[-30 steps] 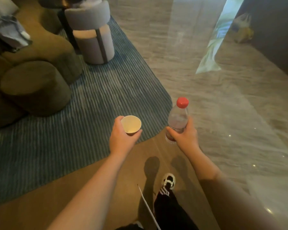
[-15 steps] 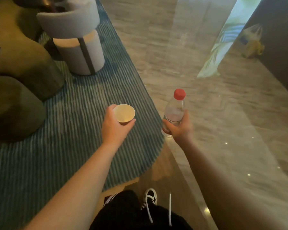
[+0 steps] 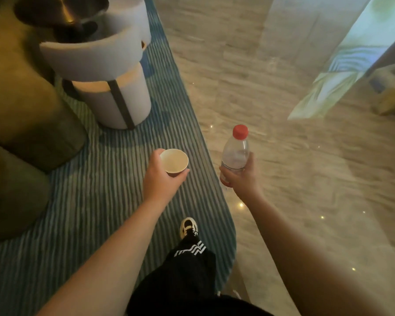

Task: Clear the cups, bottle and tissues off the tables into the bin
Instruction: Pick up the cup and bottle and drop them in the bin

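My left hand (image 3: 161, 179) grips a small paper cup (image 3: 174, 161), white inside, held upright with its mouth facing me. A clear plastic bottle (image 3: 235, 153) with a red cap is held upright in my right hand (image 3: 241, 176), which wraps its lower part. Both hands are stretched out in front of me at about the same height, above the edge of a blue striped rug (image 3: 100, 190). No bin, table top with tissues, or other cup shows in the head view.
A pale round chair (image 3: 114, 71) stands on the rug ahead left. Olive rounded seats (image 3: 27, 119) fill the left side. A shiny marble floor (image 3: 306, 179) spreads to the right. My leg and shoe (image 3: 188, 228) step on the rug below.
I have walked forward onto the rug; the pale chair and olive seats have come closer. Both hands still hold the cup and bottle in much the same pose.
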The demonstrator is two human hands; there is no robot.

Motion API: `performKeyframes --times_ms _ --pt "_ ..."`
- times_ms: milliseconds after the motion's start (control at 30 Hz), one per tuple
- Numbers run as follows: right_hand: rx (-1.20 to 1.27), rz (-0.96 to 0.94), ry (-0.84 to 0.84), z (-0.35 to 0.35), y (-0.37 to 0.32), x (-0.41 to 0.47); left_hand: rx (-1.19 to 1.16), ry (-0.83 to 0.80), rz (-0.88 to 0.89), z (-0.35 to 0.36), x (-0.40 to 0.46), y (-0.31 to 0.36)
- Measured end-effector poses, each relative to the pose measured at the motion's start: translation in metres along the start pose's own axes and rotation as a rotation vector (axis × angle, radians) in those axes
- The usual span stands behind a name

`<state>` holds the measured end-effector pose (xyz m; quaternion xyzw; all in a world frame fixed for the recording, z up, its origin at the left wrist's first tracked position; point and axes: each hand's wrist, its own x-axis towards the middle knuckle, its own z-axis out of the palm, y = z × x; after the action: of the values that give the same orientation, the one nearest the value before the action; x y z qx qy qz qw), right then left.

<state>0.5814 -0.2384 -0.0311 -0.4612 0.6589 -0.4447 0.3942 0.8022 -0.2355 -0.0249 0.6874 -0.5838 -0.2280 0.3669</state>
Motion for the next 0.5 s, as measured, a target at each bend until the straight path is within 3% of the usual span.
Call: performKeyframes --times_ms 233,500 --pt "-0.039 -0.023 -0.003 0.029 -0.086 0.203 -0.017 0.023 -0.046 0.036 0.21 0.034" --pt "-0.081 -0.026 -0.022 0.06 -0.104 0.419 -0.038 0.067 -0.042 0.115 0.411 0.051"
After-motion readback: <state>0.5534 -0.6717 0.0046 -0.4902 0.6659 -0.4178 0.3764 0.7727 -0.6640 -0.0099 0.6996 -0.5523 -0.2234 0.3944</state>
